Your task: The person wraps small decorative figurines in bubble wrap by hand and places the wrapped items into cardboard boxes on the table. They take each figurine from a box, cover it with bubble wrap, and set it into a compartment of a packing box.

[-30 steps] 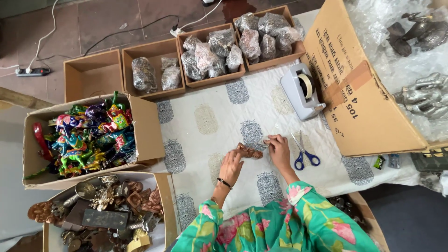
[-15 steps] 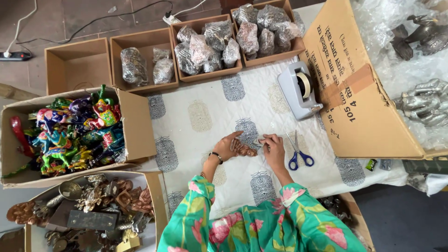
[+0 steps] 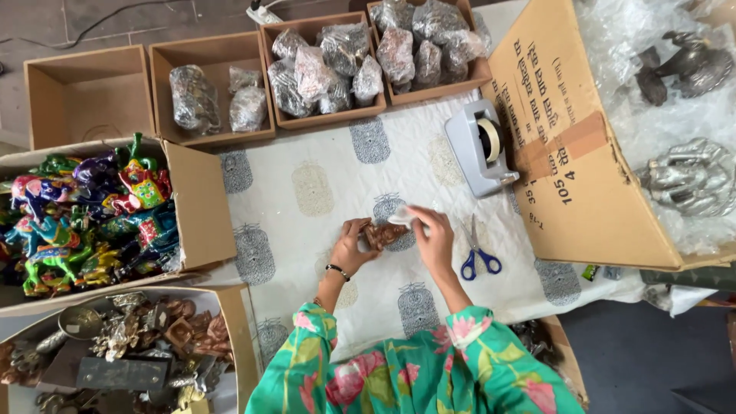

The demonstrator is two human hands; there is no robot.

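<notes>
While my left hand (image 3: 351,244) gripped one end of a small brown figurine (image 3: 382,234) on the printed cloth (image 3: 307,192), my right hand (image 3: 434,238) pinched a piece of clear wrap (image 3: 401,218) against its other end, so both hands were closed on it. Just right of the figurine lay blue-handled scissors (image 3: 477,253), and beyond them, farther from me, stood a grey tape dispenser (image 3: 479,149). Well left of the figurine sat a cardboard box of painted animal figures (image 3: 84,211).

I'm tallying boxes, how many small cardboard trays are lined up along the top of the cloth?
4: an empty tray far left, one with two wrapped bundles, then two full trays and rightward.
</notes>
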